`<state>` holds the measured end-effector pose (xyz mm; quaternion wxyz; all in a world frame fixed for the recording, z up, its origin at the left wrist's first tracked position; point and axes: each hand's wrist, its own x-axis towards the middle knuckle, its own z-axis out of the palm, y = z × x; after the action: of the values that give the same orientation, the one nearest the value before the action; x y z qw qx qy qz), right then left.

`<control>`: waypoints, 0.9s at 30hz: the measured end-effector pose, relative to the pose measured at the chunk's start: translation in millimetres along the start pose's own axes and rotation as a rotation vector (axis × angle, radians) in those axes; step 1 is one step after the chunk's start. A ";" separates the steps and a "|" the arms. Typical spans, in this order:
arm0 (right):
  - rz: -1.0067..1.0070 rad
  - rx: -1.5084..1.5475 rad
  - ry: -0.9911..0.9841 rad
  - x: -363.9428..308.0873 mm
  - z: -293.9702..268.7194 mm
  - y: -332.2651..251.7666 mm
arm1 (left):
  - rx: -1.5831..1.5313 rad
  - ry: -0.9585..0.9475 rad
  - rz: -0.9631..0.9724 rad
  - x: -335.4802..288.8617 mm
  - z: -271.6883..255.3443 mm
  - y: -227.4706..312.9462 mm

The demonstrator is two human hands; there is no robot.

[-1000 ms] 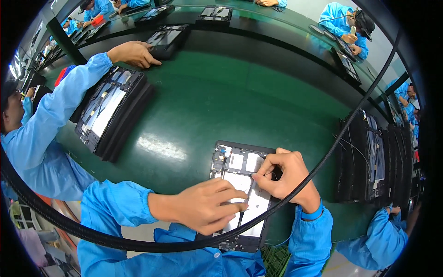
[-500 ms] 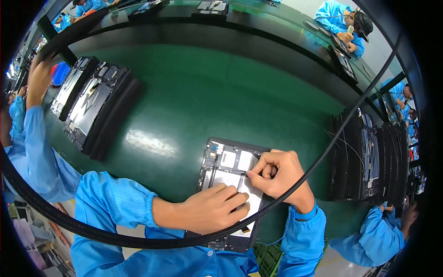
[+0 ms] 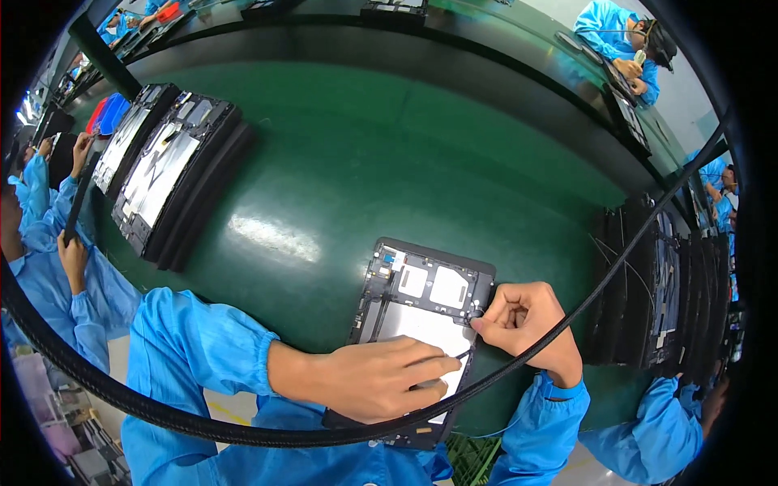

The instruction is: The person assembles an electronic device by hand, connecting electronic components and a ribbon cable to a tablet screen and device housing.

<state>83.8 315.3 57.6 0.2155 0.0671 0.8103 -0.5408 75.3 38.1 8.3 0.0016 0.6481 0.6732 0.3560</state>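
An opened tablet (image 3: 421,324) lies in front of me on the green table, its silver inner plates and dark circuit parts facing up. My left hand (image 3: 389,379) rests across its lower half, fingers loosely bent and slightly apart. By the index fingertip a short thin dark strip (image 3: 463,355) shows; whether the hand grips it cannot be made out. At the tablet's right edge, my right hand (image 3: 527,324) has thumb and index finger pinched together. What they hold is too small to name.
Opened tablets (image 3: 162,174) stand stacked at the left. More dark tablets (image 3: 640,283) with loose thin wires stand at the right. A thick black cable (image 3: 243,437) crosses the view. At left a co-worker (image 3: 69,259) holds a black piece; a raised shelf (image 3: 324,49) runs along the back.
My right hand has moved from the tablet's upper middle to its right edge, still pinched. My left hand stays on the tablet. The co-worker's raised arm at left has come down.
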 end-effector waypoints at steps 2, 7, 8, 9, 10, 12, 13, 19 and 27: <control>-0.002 -0.003 -0.006 0.8 0.3 -0.1 | -0.035 0.021 0.030 -0.8 -0.4 -0.8; 0.025 0.027 -0.037 -0.5 -2.6 0.0 | -0.214 -0.035 -0.013 1.9 -1.9 -5.2; 0.021 0.027 -0.050 0.4 -3.0 1.3 | -0.219 -0.036 -0.010 2.2 -5.1 -5.8; 0.019 0.029 -0.062 0.7 -3.5 2.5 | -0.103 -0.053 -0.022 5.5 -14.5 -5.0; 0.025 0.032 -0.058 0.8 -4.1 4.0 | 0.012 -0.070 -0.033 8.1 -19.6 -5.5; 0.035 0.075 -0.084 1.2 -4.9 6.9 | 0.129 -0.050 -0.070 11.3 -16.4 -10.1; 0.040 0.077 -0.079 1.1 -5.4 8.2 | 0.253 -0.027 -0.111 13.1 -15.7 -12.0; -0.001 0.068 -0.116 0.7 -5.8 7.7 | 0.289 -0.083 -0.058 11.9 -11.6 -16.9; -0.022 0.057 -0.122 0.7 -7.9 8.7 | 0.190 -0.107 -0.074 19.6 -13.8 -16.7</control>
<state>83.9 325.9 52.5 0.2568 0.0312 0.7805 -0.5691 51.3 50.2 19.6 -0.0107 0.6381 0.7264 0.2551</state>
